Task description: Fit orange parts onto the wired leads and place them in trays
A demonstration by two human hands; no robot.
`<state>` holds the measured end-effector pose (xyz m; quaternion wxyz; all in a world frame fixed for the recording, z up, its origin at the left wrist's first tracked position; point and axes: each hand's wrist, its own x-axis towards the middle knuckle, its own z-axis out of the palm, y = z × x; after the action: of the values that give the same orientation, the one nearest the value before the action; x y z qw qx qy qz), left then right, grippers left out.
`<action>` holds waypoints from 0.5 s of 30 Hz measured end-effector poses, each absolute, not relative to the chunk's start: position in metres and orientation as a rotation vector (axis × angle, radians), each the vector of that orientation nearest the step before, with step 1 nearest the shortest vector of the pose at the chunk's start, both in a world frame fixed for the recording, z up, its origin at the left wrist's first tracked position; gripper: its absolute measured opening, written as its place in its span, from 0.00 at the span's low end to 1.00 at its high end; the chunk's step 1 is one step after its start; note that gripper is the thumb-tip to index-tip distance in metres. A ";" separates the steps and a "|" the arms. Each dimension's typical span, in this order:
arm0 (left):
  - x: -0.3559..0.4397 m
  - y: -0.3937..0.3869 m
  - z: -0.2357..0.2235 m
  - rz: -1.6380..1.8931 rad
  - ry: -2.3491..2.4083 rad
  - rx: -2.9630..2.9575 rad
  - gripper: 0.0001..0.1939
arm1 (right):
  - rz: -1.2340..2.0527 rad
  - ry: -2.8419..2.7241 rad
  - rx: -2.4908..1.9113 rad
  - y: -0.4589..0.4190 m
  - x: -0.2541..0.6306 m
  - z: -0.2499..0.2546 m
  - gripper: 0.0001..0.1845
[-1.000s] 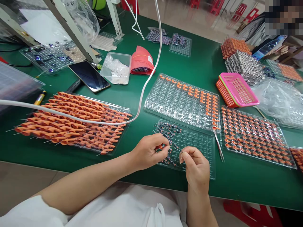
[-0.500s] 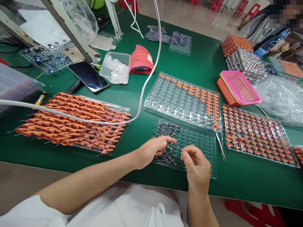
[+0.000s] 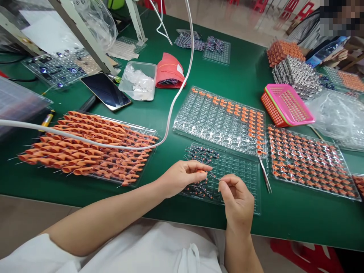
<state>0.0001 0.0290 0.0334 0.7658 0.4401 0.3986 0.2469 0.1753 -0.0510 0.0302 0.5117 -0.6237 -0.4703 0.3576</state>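
Observation:
My left hand point(image 3: 182, 176) hovers over a small clear tray point(image 3: 241, 178) near the table's front edge, its fingers pinched on a small orange part point(image 3: 201, 171). My right hand point(image 3: 237, 199) is beside it, thumb and forefinger pinched on a thin wire-legged component point(image 3: 217, 178) that reaches toward the orange part. Several dark wire-legged components point(image 3: 203, 153) lie in the left part of that small tray. Behind it lies a large clear tray point(image 3: 210, 121), with orange parts filling its right columns.
A tray of long orange sleeves point(image 3: 85, 146) lies to the left, crossed by a white cable point(image 3: 176, 98). Tweezers point(image 3: 264, 174) lie right of the small tray, then a full tray of orange parts point(image 3: 309, 163). A pink basket point(image 3: 286, 106), phone point(image 3: 106, 91) and plastic box point(image 3: 139, 81) sit farther back.
My left hand has lifted slightly off the small tray with an orange part, and my right hand has shifted a little toward it. The tips of the two hands now nearly meet.

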 end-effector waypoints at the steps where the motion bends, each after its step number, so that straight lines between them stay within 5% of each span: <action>1: 0.001 0.029 0.033 0.555 0.867 0.889 0.14 | 0.862 -1.125 -1.510 -0.051 0.175 0.030 0.04; 15: 0.004 0.030 0.030 0.653 0.864 0.758 0.10 | 0.894 -1.142 -1.582 -0.052 0.176 0.030 0.05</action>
<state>0.0040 0.0295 0.0304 0.7895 0.3518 0.4012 0.3032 0.1759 -0.0521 0.0299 0.4775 -0.6476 -0.4675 0.3662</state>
